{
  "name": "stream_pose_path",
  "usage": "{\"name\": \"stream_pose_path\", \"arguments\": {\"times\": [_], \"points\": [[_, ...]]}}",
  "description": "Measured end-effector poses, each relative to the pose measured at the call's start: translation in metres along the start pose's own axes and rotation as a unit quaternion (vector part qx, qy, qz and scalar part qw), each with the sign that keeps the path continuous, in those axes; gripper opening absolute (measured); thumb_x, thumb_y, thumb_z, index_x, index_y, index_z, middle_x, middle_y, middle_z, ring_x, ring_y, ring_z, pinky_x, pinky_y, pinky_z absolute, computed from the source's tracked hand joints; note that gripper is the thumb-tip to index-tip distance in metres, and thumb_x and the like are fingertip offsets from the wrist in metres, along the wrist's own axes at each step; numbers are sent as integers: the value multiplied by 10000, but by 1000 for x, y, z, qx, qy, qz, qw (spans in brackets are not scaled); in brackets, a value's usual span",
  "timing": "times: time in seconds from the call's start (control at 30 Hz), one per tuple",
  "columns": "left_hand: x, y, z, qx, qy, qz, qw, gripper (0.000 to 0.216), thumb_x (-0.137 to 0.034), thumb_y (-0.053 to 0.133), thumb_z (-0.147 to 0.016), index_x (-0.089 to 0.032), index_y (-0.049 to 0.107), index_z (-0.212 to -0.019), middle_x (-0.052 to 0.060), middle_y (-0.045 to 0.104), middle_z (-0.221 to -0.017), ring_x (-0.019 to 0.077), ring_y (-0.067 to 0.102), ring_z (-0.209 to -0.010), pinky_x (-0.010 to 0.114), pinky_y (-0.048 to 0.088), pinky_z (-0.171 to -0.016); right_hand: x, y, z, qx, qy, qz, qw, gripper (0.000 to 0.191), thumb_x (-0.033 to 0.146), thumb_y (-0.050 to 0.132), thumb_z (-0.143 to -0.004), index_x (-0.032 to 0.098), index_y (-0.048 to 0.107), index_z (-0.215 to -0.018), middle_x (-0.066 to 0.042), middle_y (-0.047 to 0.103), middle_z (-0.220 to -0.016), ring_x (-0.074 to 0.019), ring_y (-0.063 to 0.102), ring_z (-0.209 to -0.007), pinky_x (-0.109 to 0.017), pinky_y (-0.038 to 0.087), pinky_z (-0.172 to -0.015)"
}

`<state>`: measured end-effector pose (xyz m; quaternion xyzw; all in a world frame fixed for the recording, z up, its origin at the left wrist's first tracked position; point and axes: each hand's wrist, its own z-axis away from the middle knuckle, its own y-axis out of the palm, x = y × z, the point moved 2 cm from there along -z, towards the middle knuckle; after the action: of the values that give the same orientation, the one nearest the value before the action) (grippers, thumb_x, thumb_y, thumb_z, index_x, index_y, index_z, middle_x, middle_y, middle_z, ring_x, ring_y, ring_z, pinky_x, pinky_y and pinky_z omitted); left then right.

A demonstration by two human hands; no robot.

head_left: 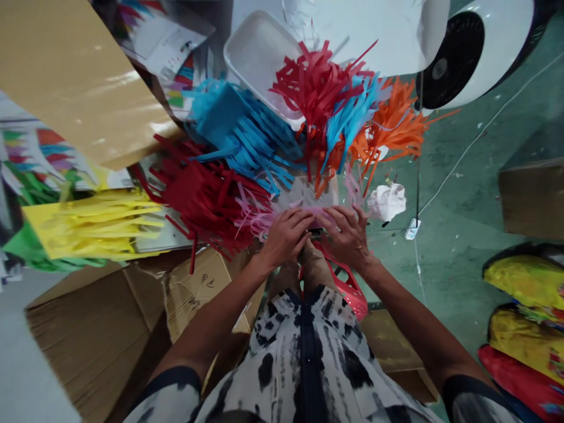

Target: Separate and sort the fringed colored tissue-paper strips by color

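Note:
A strip of pink fringed tissue paper (254, 212) stretches across in front of me, its cut ends loose at both sides. My left hand (286, 236) has its fingers curled on the middle of the strip. Close beside it, my right hand (347, 236) grips the same strip with bent fingers. The fingertips are partly hidden. Just beyond the hands lie dark red fringed paper (205, 191), blue fringed paper (247, 132), a bright red bunch (319, 85) and an orange bunch (396, 120).
Yellow fringed paper (101, 220) lies at the left under a tan board (83, 76). A white plastic tray (240, 50) is at the back. Cardboard boxes (94, 329) stand below left. Crumpled white paper (388, 201) is at right, with a cable (476, 138) along the green floor.

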<state>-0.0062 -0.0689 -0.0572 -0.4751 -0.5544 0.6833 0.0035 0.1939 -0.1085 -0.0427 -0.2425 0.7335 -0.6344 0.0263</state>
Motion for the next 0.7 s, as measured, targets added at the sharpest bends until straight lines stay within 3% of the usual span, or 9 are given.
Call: {"name": "stream_pose_path", "arguments": {"times": [0.13,0.3,0.47,0.7], "points": [[2,0,-4,-32,15,-6,999,300,-218,592,-1017,-205,688,-1300,97,738,-1309,261,634,-1222,481,536,-1084,5,7,3,-9,15,-1,1000,380,299,642,-984,233,659,-1358,-89,729,-1333,-262,593,-1297,-526,259,-1252],[0,2,11,-14,59,-32,998,375,-284,654,-992,-190,668,-1355,126,725,-1333,270,631,-1262,471,539,-1087,8,10,12,16,8,-20,1000,276,265,637,-998,274,720,-1261,-42,781,-1234,-240,640,-1229,-516,252,-1246],[3,14,34,3,49,-73,996,416,-226,606,-1017,-241,626,-1432,100,684,-1433,248,603,-1349,463,495,-1135,15,15,29,56,28,-12,998,404,314,661,-986,299,664,-1390,-61,752,-1305,-261,612,-1276,-531,204,-1264],[7,8,37,-6,29,-63,998,254,-268,606,-1029,-263,744,-1242,68,781,-1250,229,670,-1228,427,530,-1015,12,24,39,37,38,10,999,378,210,646,-986,344,690,-1338,-35,762,-1273,-239,620,-1251,-526,175,-1253]]}}
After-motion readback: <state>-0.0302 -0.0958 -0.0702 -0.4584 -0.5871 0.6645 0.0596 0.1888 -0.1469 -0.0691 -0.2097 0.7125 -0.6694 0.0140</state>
